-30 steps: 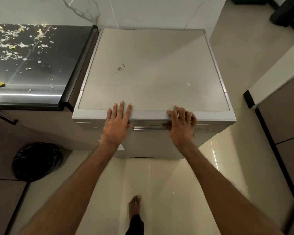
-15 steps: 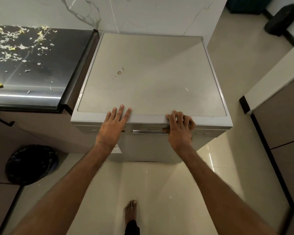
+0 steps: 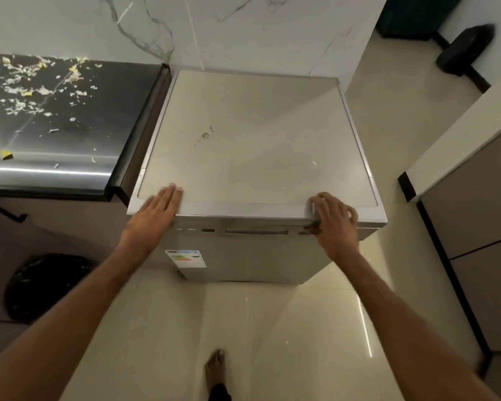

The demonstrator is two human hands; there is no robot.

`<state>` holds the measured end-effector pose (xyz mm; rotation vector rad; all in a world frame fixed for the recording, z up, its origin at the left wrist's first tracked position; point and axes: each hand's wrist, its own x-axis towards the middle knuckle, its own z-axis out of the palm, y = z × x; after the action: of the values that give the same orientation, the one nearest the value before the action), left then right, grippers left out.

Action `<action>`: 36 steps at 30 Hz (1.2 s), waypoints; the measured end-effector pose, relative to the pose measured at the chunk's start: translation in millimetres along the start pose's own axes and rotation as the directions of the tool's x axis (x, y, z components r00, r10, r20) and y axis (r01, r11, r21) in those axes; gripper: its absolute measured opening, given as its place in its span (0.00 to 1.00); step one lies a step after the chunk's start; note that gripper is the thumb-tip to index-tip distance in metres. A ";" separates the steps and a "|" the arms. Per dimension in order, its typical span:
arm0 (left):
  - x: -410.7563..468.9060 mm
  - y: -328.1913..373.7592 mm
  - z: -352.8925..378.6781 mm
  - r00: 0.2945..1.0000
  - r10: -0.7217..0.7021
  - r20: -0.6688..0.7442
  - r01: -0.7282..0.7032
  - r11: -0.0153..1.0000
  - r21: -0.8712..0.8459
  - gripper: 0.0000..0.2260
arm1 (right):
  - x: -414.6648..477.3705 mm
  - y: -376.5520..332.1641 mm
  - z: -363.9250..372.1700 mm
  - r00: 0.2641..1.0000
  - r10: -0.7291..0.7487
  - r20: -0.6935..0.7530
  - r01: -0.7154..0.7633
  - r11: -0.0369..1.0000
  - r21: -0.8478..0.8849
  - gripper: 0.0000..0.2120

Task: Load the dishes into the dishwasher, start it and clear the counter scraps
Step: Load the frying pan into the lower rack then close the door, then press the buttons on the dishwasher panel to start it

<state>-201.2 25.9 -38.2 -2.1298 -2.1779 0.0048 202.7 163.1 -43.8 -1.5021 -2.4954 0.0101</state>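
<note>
Head view shows us standing before the dishwasher (image 3: 252,146), its door closed. Our left hand (image 3: 154,218) lies flat on the near left corner of its top, fingers straight and together, holding nothing. Our right hand (image 3: 334,224) is at the near right of the front edge, a little blurred; the fingers curl over the top and the thumb goes under the lip, so it grips the dishwasher. Pale scraps (image 3: 26,91) lie scattered on the far part of the dark counter (image 3: 78,157), just left of the machine. A black bin (image 3: 47,287) stands on the floor below the counter.

counter (image 3: 122,111) close against dishwasher (image 3: 255,146) left side, wall (image 3: 272,30) behind, open floor (image 3: 388,125) right and front
</note>
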 end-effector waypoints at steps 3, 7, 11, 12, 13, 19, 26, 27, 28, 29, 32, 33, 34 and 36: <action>-2.5 -9.3 10.8 1.000 -0.020 -0.015 0.020 1.000 0.008 0.36 | -6.8 21.7 -0.3 0.999 0.050 -0.019 -0.051 0.998 -0.046 0.38; -1.8 -13.3 16.9 1.000 0.000 -0.013 0.000 1.000 0.000 0.38 | -5.7 17.1 6.1 0.999 0.050 -0.017 -0.052 0.990 -0.131 0.36; -0.6 -4.8 14.3 0.997 -0.083 0.000 0.083 0.995 -0.062 0.39 | -6.7 14.3 4.2 0.998 0.068 0.013 -0.066 0.987 -0.149 0.36; -0.5 -0.2 12.4 0.993 -0.114 0.017 0.115 0.991 -0.070 0.39 | -6.2 10.3 1.2 0.996 0.083 0.044 -0.076 0.988 -0.135 0.35; -1.0 4.0 9.8 0.990 -0.136 0.047 0.139 0.988 -0.070 0.39 | -4.0 6.7 -2.7 0.992 0.092 0.089 -0.080 0.988 -0.132 0.35; 5.5 20.2 -36.5 0.929 -0.166 0.330 0.176 0.984 -0.001 0.41 | 12.2 -25.8 -50.1 0.899 0.166 0.406 -0.122 0.984 -0.131 0.38; 72.9 -19.5 -131.0 0.968 -0.133 0.215 0.107 0.986 0.129 0.37 | 113.6 -95.7 -115.3 0.929 0.070 0.362 -0.073 0.997 -0.005 0.34; 90.7 -32.0 -154.6 0.978 -0.136 0.160 0.113 0.983 0.146 0.37 | 134.9 -108.9 -127.5 0.942 0.048 0.333 -0.051 0.999 -0.001 0.34; 108.0 -43.6 -181.5 0.985 -0.131 0.108 0.114 0.982 0.149 0.37 | 155.3 -121.8 -139.5 0.950 0.026 0.310 -0.030 1.000 0.008 0.34; 124.5 -54.6 -207.1 0.992 -0.117 0.051 0.107 0.981 0.161 0.36 | 172.9 -133.8 -150.5 0.957 0.005 0.290 -0.011 1.000 0.018 0.34; 167.8 -95.8 -294.6 0.976 -0.016 -0.219 0.072 0.966 0.250 0.36 | 230.1 -172.4 -186.6 0.976 -0.068 0.208 0.060 0.997 0.048 0.35; 178.7 -108.3 -323.3 0.957 0.024 -0.289 0.061 0.958 0.281 0.36 | 247.9 -184.3 -198.1 0.978 -0.092 0.185 0.084 0.995 0.054 0.35; 188.4 -119.3 -349.4 0.945 0.067 -0.320 0.044 0.944 0.326 0.36 | 263.4 -195.2 -207.8 0.978 -0.114 0.173 0.106 0.993 0.058 0.35; 208.8 -139.1 -399.4 0.944 0.109 -0.310 0.043 0.894 0.446 0.34 | 296.3 -215.3 -223.1 0.978 -0.153 0.140 0.146 0.988 0.056 0.36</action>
<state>-316.0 205.0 382.7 -1.7599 -1.7424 0.1327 -73.8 294.6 256.5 -1.3366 -2.6963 0.1549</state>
